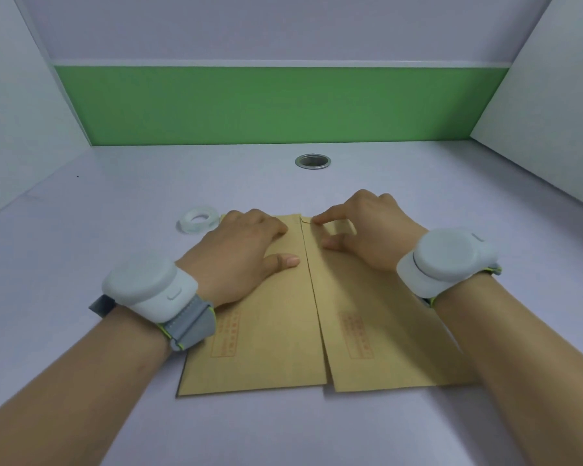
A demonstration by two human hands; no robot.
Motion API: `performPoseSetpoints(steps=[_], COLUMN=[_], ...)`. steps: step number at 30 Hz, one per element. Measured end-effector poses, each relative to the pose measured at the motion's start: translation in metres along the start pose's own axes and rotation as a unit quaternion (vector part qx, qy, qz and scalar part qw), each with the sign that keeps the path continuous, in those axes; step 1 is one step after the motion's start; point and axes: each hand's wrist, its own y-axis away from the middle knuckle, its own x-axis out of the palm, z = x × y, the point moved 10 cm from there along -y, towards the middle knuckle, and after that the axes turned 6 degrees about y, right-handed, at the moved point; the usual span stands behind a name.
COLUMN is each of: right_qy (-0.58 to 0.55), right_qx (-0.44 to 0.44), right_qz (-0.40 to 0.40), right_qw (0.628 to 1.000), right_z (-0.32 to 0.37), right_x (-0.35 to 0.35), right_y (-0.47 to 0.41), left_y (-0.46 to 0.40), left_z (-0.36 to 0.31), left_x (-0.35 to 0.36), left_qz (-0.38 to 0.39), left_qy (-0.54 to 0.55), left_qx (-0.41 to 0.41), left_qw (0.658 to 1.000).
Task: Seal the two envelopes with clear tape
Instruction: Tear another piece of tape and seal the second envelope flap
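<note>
Two flat brown paper envelopes, left envelope (266,348) and right envelope (377,331), lie side by side at frame centre on the smooth pale desk (81,230). Left of centre sits a ring-shaped clear tape roll (197,220), beside the left hand (239,250), which is spread flat on the left envelope. Right hand (367,230) presses the right envelope's top with forefinger and thumb, gripping nothing.

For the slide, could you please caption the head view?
Both hands, left hand and right hand, press two brown envelopes beside a clear tape roll.

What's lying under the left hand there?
The left hand rests flat on the left brown envelope, which lies on the desk. The envelope's far end is covered by the hand, so I cannot tell whether tape is there.
</note>
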Motion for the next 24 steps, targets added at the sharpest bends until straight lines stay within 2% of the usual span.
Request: performPoseSetpoints(steps=[19,24], right_qy=[-0.012,-0.018], right_qx=[0.009,0.005], right_qz=[-0.013,-0.050], right_qw=[1.000,0.999], right_z=[-0.002,-0.003], right_x=[-0.002,-0.011], right_y=[0.003,0.001], left_y=[0.001,0.000], left_z=[-0.002,-0.002], left_x=[-0.005,-0.015], left_qz=[-0.032,-0.097], left_qy=[0.007,0.028], left_qx=[0.009,0.027], left_qw=[0.999,0.995])
